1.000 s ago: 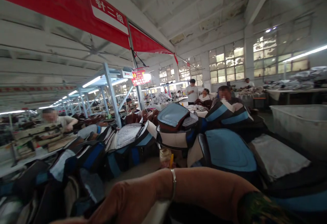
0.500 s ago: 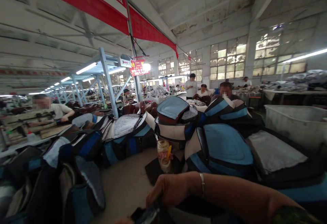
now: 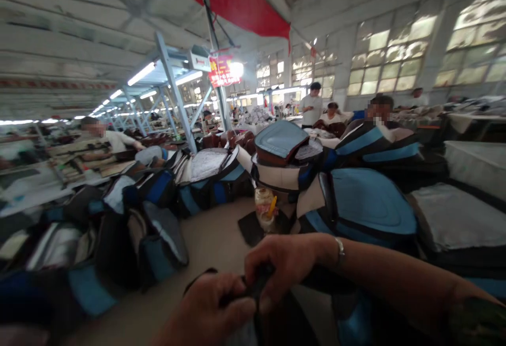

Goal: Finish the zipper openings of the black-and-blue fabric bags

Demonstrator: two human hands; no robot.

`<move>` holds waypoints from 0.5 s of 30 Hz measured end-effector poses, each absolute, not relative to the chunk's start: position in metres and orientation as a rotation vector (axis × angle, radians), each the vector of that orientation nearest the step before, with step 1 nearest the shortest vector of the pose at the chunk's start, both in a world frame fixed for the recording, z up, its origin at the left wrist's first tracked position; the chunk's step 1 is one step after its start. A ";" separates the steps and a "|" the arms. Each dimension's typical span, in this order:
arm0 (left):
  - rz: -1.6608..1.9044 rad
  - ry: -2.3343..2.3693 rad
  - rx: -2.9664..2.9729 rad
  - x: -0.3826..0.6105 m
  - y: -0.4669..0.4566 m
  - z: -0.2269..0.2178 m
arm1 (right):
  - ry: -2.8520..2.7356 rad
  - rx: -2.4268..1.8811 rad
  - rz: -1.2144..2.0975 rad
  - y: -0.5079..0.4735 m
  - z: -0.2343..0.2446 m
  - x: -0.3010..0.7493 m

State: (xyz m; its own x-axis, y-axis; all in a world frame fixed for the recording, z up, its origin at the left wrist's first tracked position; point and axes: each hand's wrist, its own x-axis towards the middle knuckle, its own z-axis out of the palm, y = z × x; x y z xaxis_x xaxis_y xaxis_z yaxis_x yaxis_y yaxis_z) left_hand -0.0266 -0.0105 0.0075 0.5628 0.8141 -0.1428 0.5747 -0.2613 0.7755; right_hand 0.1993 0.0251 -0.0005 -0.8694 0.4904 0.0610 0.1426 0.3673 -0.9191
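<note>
Fingers of my right hand (image 3: 286, 262) and my left hand (image 3: 209, 306) curl shut together on a dark strip of material (image 3: 259, 285), low and near in the scene, just above the pale surface (image 3: 209, 240). A jar (image 3: 265, 208) stands farther off, beside blue and black padded pieces (image 3: 367, 204) stacked to the right.

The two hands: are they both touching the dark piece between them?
Touching. The head view shows the right hand pinching the dark piece, and the left hand gripping it from below.
</note>
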 end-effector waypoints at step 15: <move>0.327 0.963 1.687 -0.026 -0.012 -0.001 | -1.986 -0.778 1.836 0.009 -0.011 0.201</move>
